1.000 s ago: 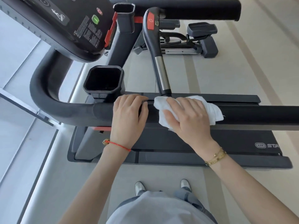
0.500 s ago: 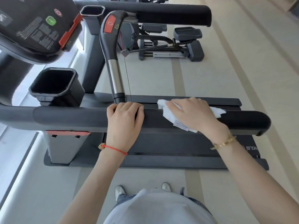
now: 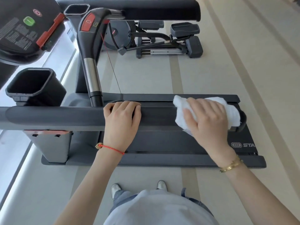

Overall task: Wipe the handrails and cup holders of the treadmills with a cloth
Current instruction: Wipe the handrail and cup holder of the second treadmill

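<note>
Her right hand, wrapped round the cloth, has slid out to the handrail end. Left hand still grips mid-rail. This rail looks nearly done.

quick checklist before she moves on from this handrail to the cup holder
1. Cloth in hand: ok, the right hand presses it onto the near handrail.
2. Wipe has reached the rail's free end: ok, the cloth wraps the rail right at its end cap.
3. Left hand steady: ok, it rests on the rail with fingers curled over the top.
4. Near cup holder reachable: ok, it sits just beyond the rail at the left, open side up.
5. Cup holder free of items: cannot tell, its inside is dark.
6. Far handrail wiped: cannot tell.
</note>
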The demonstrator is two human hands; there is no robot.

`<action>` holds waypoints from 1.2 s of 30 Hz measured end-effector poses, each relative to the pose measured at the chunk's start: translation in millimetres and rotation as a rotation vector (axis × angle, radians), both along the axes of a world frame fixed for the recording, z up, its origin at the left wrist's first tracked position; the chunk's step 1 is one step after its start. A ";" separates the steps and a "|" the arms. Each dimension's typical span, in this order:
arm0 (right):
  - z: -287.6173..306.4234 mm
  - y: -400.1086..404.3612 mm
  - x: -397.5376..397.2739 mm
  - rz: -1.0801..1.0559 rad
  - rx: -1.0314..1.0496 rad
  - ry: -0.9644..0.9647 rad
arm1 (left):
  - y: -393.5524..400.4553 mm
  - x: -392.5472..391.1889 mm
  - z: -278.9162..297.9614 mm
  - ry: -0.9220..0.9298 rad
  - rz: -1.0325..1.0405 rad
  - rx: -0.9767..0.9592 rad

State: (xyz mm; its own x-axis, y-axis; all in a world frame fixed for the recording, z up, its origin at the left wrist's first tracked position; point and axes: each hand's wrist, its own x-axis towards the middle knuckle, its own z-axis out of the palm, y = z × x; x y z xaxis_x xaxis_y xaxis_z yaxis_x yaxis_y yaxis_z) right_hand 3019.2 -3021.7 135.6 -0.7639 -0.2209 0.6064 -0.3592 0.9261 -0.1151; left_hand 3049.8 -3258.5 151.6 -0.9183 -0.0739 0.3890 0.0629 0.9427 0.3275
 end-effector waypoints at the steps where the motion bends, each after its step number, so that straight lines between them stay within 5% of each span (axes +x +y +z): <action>1: 3.4 0.0 -2.5 -0.040 -0.030 0.006 | 6.9 -0.8 0.6 -0.001 -0.007 -0.001; 8: -10.5 19.4 5.7 0.233 0.088 0.009 | 67.9 -9.7 -0.5 -0.024 -0.099 -0.003; 13: -16.4 63.7 4.8 0.079 -0.025 0.044 | 105.3 -15.7 -0.5 -0.035 -0.163 0.008; 21: -11.4 110.1 -9.0 0.086 -0.743 -0.373 | 128.3 -15.6 0.0 -0.044 -0.168 -0.055; 29: -29.1 98.2 17.8 0.104 -0.598 -0.219 | 127.9 -15.8 -4.2 -0.003 -0.153 -0.077; 36: 8.1 121.7 -28.0 0.030 -0.834 -0.841 | 122.8 -15.3 -2.8 -0.040 -0.202 -0.091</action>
State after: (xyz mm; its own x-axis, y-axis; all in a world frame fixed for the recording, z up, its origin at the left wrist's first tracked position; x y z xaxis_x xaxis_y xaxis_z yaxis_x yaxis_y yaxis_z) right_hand 2991.2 -2900.0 143.7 -0.9927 -0.0200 -0.1191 0.0978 0.4453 -0.8900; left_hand 3034.5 -3135.7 148.8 -0.9259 0.1465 0.3483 0.2416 0.9383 0.2476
